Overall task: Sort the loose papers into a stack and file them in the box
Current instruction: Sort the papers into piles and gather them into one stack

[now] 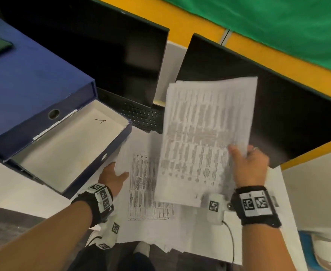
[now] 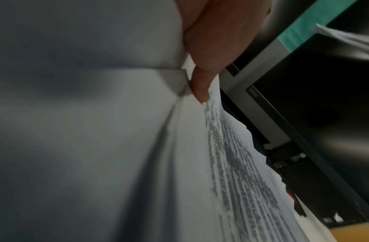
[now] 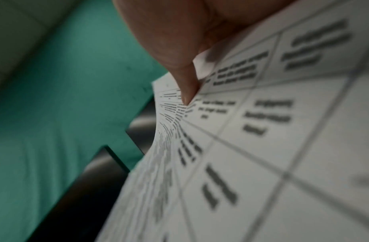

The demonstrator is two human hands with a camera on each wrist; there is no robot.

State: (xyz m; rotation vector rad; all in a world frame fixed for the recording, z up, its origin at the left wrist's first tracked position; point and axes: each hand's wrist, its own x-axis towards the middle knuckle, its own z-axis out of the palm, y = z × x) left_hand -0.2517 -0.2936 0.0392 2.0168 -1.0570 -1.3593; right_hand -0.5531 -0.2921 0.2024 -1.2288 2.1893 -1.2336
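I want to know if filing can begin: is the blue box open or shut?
Open. Its lid lies folded back, and the head view looks straight into the blue box onto its pale floor.

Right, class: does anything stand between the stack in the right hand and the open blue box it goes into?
Nothing visible does. The box lies open and bare, left of the raised stack in the right hand. The left hand, pinching a loose sheet, sits low beside the box's wall, not across the opening.
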